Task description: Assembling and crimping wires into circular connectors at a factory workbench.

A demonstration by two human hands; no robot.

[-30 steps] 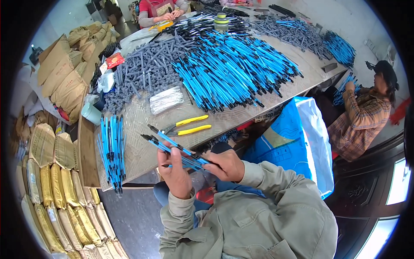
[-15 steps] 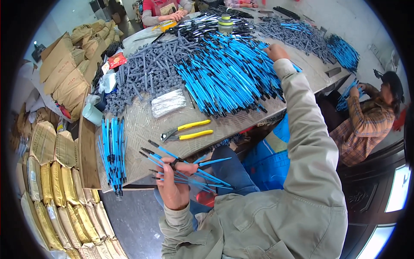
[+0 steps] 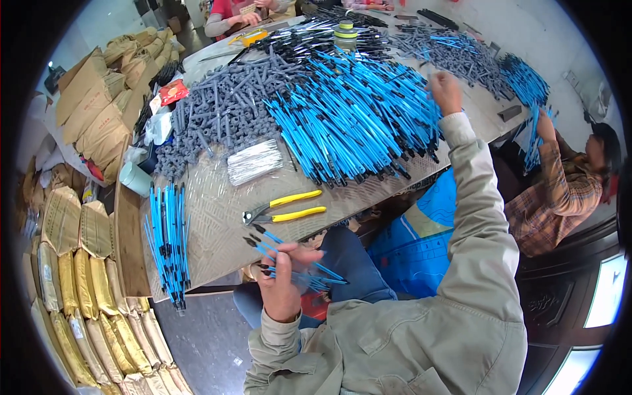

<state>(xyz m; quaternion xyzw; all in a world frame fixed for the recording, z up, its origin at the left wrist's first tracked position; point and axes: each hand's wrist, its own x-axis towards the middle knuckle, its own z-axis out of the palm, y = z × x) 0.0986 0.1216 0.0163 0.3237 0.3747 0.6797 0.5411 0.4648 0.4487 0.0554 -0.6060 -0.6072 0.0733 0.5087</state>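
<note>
My left hand [image 3: 282,286], low in front of the table edge, is closed round a loose bunch of thin blue rods with black ends [image 3: 319,270]. Their tips poke out on both sides of the fingers. At the right border of a large heap of like blue rods [image 3: 355,118], my right hand [image 3: 446,92] is raised with its fingers drawn together. Blur hides what lies between those fingers. Yellow-handled pliers [image 3: 289,205] lie on the table beyond my left hand. A neat row of blue rods [image 3: 168,240] rests at the left table edge.
Grey plastic parts [image 3: 227,108] are heaped left of the rods, behind a packet of thin silvery pins [image 3: 255,162]. A pale cup [image 3: 135,176] stands at the left edge, a bottle [image 3: 345,36] at the back. Co-workers sit across the table and at right [image 3: 559,178].
My right hand has shifted right, off the edge of the heap. My left hand, still holding its bunch, has moved slightly right. The co-worker at right has raised a hand with blue rods.
</note>
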